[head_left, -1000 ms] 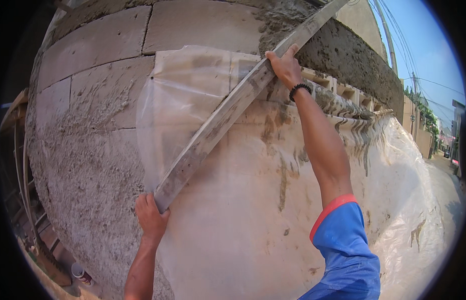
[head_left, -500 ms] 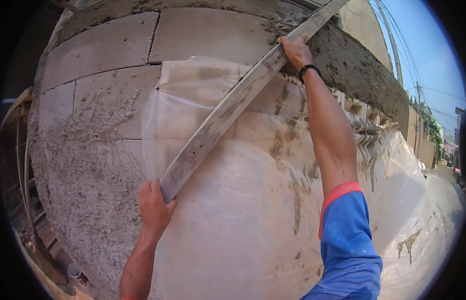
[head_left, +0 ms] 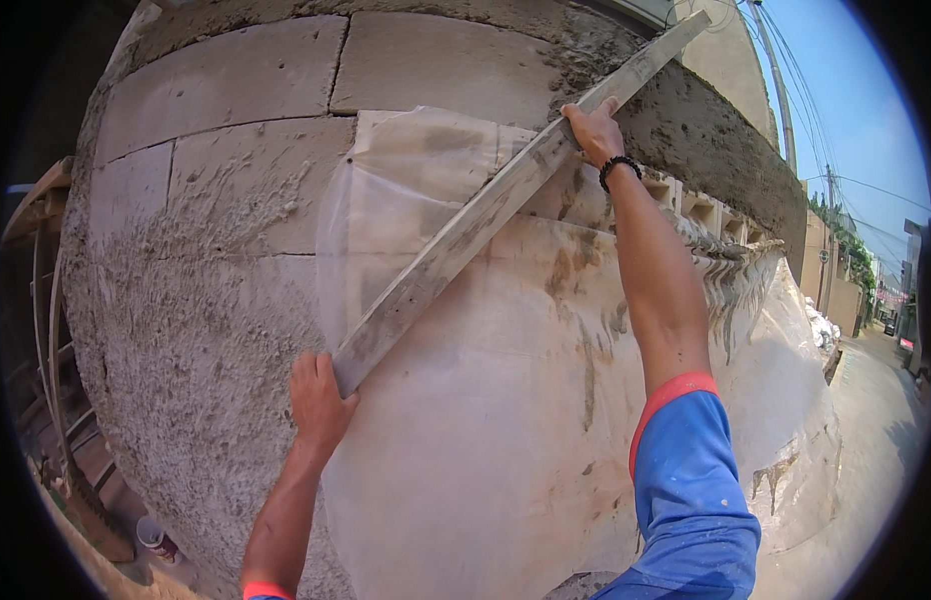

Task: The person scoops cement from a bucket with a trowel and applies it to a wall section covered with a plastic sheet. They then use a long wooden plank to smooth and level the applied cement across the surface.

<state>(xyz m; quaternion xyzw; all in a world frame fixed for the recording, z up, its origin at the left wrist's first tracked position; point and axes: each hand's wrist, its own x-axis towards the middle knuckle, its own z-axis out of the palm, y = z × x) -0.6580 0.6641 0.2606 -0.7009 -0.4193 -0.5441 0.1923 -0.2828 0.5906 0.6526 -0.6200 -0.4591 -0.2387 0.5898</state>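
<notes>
A long, grey, mortar-stained straightedge (head_left: pixel 466 232) slants across the wall, from low on the left to high on the right. My left hand (head_left: pixel 320 402) grips its lower end, fingers curled at the edge and thumb on the near side. Higher up, my right hand (head_left: pixel 596 130) clasps the bar, wearing a dark beaded band at the wrist. A translucent plastic sheet (head_left: pixel 436 440) hangs over the wall behind the bar's lower half. Wet grey mortar (head_left: pixel 716 125) covers a band beside the bar's upper end.
Large blocks (head_left: pixel 226 75) show at upper left, with rough plaster (head_left: pixel 196 370) below. Pierced vent blocks (head_left: pixel 701 205) poke out beyond my right wrist. A wooden frame (head_left: pixel 51 290) and a bucket (head_left: pixel 156 538) are at far left. A street (head_left: pixel 866 400) runs along the right.
The view has shifted, so the wall's left part sits farther right. The bar has slid a little down and left against the wall, bringing its upper end into view. Both hands keep their grip.
</notes>
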